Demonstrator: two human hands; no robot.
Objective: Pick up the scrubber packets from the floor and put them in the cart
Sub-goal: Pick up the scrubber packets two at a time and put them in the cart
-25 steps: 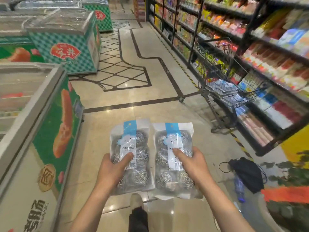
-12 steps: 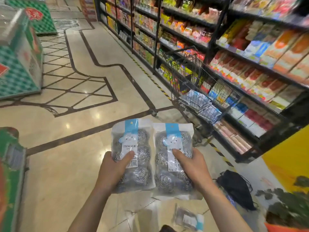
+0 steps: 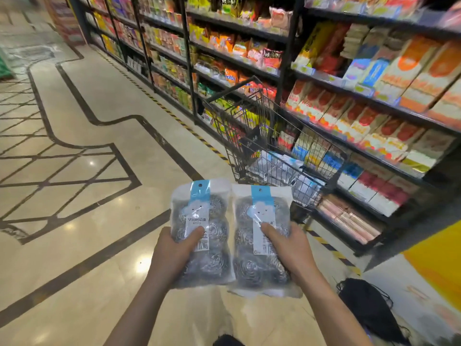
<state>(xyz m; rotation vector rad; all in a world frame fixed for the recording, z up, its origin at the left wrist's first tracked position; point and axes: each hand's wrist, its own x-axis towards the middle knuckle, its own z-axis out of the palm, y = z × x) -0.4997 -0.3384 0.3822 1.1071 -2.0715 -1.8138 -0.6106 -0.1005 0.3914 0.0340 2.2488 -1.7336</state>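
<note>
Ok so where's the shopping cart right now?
The shopping cart stands ahead and to the right in the head view, against the shelves, just beyond the two scrubber packets held in front.

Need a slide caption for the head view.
Left hand and right hand each hold a scrubber packet before the cart.

Two scrubber packets are in view, the left packet [image 3: 200,233] and the right packet [image 3: 262,239], each showing a blue header strip. Two hands are visible: the left hand [image 3: 174,253] grips one packet and the right hand [image 3: 290,250] grips the other. One wire cart [image 3: 269,148] stands ahead. One black bag [image 3: 369,308] lies on the floor [image 3: 87,221].
</note>
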